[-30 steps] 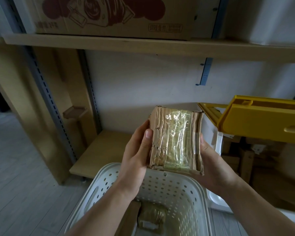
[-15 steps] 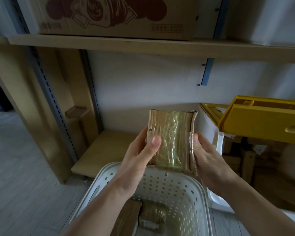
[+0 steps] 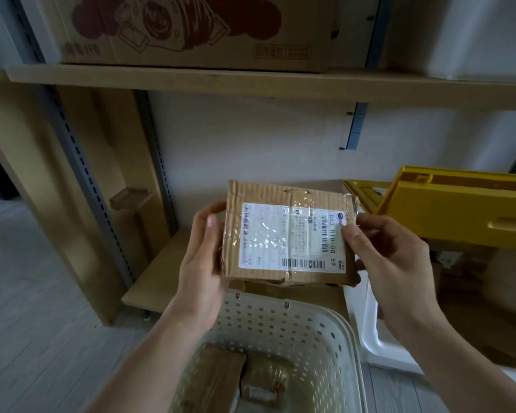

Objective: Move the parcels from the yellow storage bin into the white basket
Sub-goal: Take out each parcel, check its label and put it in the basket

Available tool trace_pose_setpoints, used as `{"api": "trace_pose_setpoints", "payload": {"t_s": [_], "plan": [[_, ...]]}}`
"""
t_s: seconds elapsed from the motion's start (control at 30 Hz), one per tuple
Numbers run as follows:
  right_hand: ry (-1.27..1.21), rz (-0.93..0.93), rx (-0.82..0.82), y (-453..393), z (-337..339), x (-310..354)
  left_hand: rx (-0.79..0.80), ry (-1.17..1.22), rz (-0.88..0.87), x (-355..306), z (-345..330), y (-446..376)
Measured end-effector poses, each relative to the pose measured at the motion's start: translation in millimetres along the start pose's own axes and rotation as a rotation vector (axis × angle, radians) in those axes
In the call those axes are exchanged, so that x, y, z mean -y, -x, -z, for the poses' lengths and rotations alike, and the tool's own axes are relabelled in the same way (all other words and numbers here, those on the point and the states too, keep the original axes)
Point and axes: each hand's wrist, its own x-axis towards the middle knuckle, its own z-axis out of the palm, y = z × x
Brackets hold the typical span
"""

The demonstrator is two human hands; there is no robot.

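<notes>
parcel btwn both hands' fingers, gripped at side edges, above basket

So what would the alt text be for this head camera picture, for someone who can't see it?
Two hands, left and right, hold a taped cardboard parcel, shipping label up, above a white basket with parcels inside. A yellow storage bin stands open at right, under a wooden shelf.

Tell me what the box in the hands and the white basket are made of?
The parcel looks like brown corrugated cardboard: ribbed surface, torn edges, shiny clear tape over a white paper label. The white basket looks like moulded plastic, smooth and slightly glossy, its walls full of small punched holes.
</notes>
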Motion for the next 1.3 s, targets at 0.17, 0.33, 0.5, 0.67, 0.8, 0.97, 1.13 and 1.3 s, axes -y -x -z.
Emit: {"api": "trace_pose_setpoints", "payload": {"t_s": [0.17, 0.33, 0.5, 0.67, 0.8, 0.97, 1.13, 1.3], "plan": [[-0.207, -0.086, 0.279, 6.4, -0.9, -5.5, 0.042, 0.114, 0.092, 1.3, -3.2, -0.9], [-0.239, -0.097, 0.365, 6.9, 1.6, -3.7, 0.032, 0.122, 0.073, 1.8, -4.3, -1.3], [-0.233, -0.094, 0.362, 4.4, 5.8, -11.4, 0.065, 0.077, 0.035, 3.4, -5.5, 0.5], [-0.147, -0.089, 0.449, 4.9, 8.9, -16.1, 0.038, 0.024, -0.05, 2.2, -3.1, -1.6], [-0.113, -0.039, 0.429, 3.5, 8.3, -17.0, 0.093, -0.027, -0.099, 1.8, 1.7, -2.6], [-0.116, -0.005, 0.258, 3.3, 2.2, -14.8, 0.111, 0.05, -0.03, -3.3, 6.4, -5.3], [-0.162, -0.057, 0.008, 0.7, -3.7, -15.6, 0.168, 0.054, 0.077, -3.5, 14.2, -6.7], [-0.206, -0.188, 0.097, 4.9, -8.8, -7.1, 0.311, -0.008, 0.141, -0.4, 6.7, 2.3]]}}
